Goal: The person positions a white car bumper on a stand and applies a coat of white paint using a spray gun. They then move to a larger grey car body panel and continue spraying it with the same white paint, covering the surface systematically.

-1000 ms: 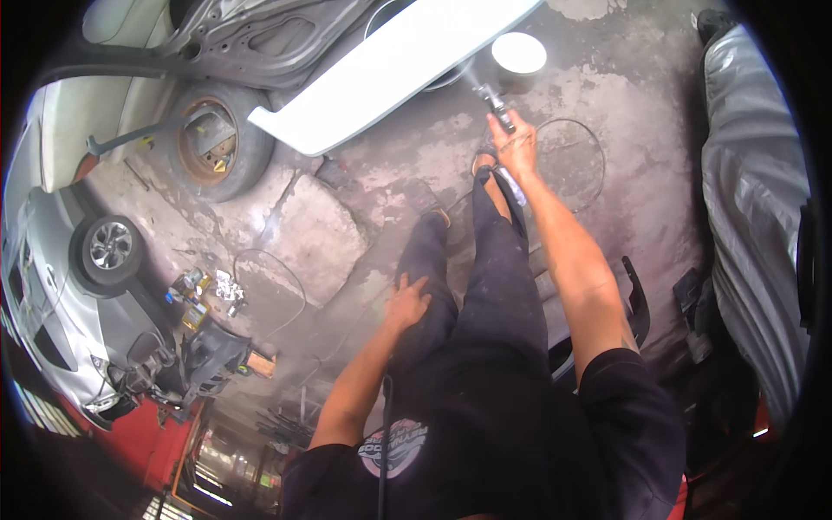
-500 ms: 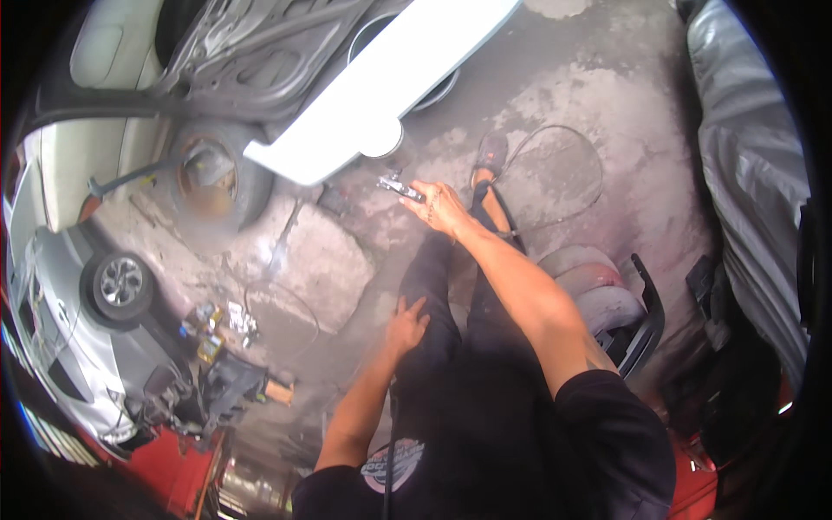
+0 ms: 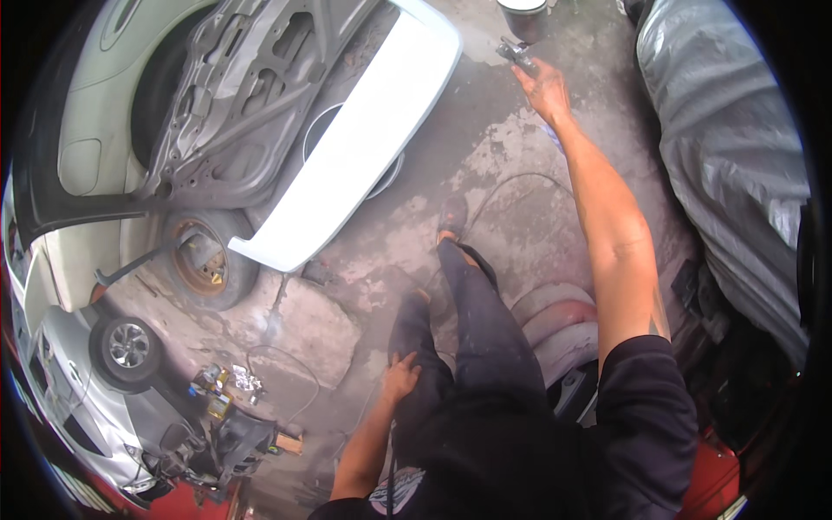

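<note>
My right hand (image 3: 546, 91) is stretched far forward, wrapped round the handle of a metal spray gun (image 3: 517, 56). A dark cup with a pale round top (image 3: 523, 16) shows just beyond the gun, at the upper edge of the view. To the left of the gun, apart from it, a long glossy white panel (image 3: 368, 130) lies slantwise over a round, rimmed container (image 3: 388, 178), which it partly hides. My left hand (image 3: 401, 377) rests on my left thigh with its fingers spread, holding nothing.
A bare metal car panel (image 3: 260, 95) stands at the upper left, near a tyre (image 3: 208, 260). A hose (image 3: 511, 180) curves over the floor by my foot. A silver cover (image 3: 728, 156) drapes the right side. Curved parts (image 3: 559, 321) lie beside my right leg.
My right hand has moved forward and to the right with the spray gun, away from the white panel's near edge. My left hand stays on my thigh. The view has shifted.
</note>
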Tool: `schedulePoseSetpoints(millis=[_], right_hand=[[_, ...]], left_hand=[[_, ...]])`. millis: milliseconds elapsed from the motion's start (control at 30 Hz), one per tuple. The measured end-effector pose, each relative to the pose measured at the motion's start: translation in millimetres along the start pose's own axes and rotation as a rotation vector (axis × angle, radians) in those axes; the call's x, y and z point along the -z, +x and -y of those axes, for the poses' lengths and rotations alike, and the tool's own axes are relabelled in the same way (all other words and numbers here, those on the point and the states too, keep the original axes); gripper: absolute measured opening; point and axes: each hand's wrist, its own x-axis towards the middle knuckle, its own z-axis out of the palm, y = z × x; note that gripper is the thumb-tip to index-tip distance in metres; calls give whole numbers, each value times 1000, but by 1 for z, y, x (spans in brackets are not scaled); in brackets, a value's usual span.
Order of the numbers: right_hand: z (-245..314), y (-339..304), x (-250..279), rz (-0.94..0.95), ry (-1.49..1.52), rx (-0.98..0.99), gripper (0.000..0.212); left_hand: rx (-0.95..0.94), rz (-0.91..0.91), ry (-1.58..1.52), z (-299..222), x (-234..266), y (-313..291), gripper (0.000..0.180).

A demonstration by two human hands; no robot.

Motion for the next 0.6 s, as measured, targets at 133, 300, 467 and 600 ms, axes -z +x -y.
schedulePoseSetpoints(millis=[133,300,467,600], right_hand=[[29,26,21,-66,5,-102,52],[47,-3,11,35,178,-325,47],[98,-4,-37,-3,361,-351,56],[171,27,-56,33,526,-257,37]], left_hand=[[-19,36,-57,-18,-3,6,55],[-74,38,-74,-36,-3,6,51],[-164,-39,-69,-35,-1,15,49],[-148,-66,-42,-68,25,5,47]])
